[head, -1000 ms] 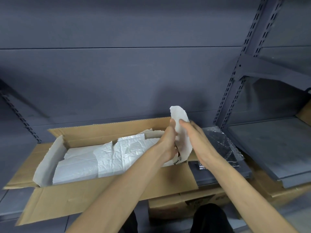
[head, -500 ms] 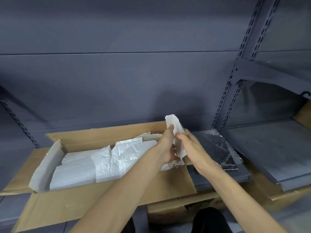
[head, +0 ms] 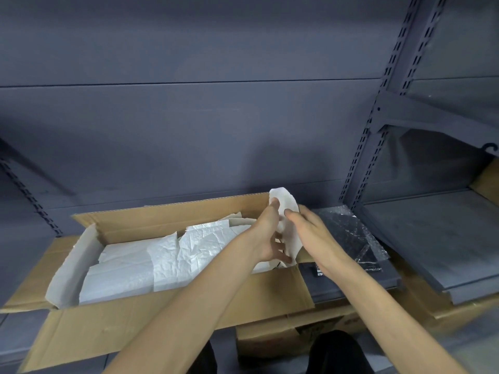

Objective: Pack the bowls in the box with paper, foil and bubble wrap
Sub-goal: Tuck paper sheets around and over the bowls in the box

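Head view: left hand (head: 266,236) and right hand (head: 310,233) both grip a paper-wrapped bundle (head: 287,220), fingers curled round it, held upright above the right end of the box (head: 167,319). Crumpled paper (head: 162,263) lines the box floor up to its left wall. Bubble wrap (head: 348,236) lies on the shelf (head: 432,238) just right of the box; beyond it the shelf is bare.
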